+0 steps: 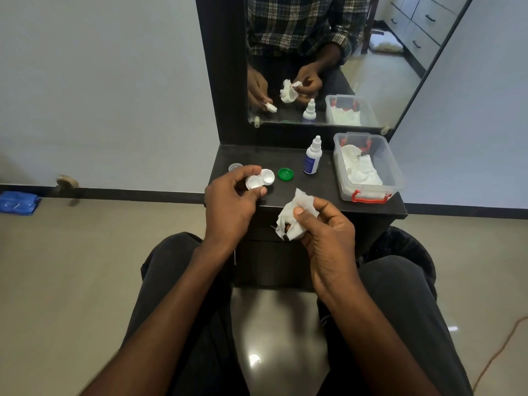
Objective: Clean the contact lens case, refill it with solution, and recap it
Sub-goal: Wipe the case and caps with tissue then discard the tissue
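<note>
My left hand (228, 201) pinches the white contact lens case (260, 180) between fingers and thumb, just above the dark shelf (328, 192). Both wells of the case are uncapped and face up. My right hand (323, 227) grips a crumpled white tissue (295, 214) to the right of the case, apart from it. A green cap (286, 174) lies on the shelf right of the case. A clear cap (235, 167) lies behind my left hand. The solution bottle (312, 157), white with a blue label, stands upright and capped further right.
A clear plastic box (368, 167) with red latches holds white tissues at the shelf's right end. A mirror (328, 58) rises behind the shelf. My knees flank the dark cabinet below. A blue cloth (18, 202) lies on the floor at the far left.
</note>
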